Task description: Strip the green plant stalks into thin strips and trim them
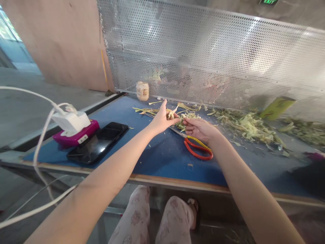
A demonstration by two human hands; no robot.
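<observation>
Blue-topped table (162,166), wood-coloured front edge. Perforated metal panel (162,44) upright along its far side, silvery, bright glare patches. Tan board wall (61,37) at left, grey floor (63,93) beside it. Bright window (8,28) far upper left. Lit green EXIT sign (269,2) top right, cut by frame.

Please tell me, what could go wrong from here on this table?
The scissors lie close to the right hand, their blades pointing toward the left hand; reaching down without looking might cause a cut. A white cable hangs over the table's front edge; an arm could perhaps catch it and tug at the adapter. The phone lies near the same edge and might be knocked off.
</observation>
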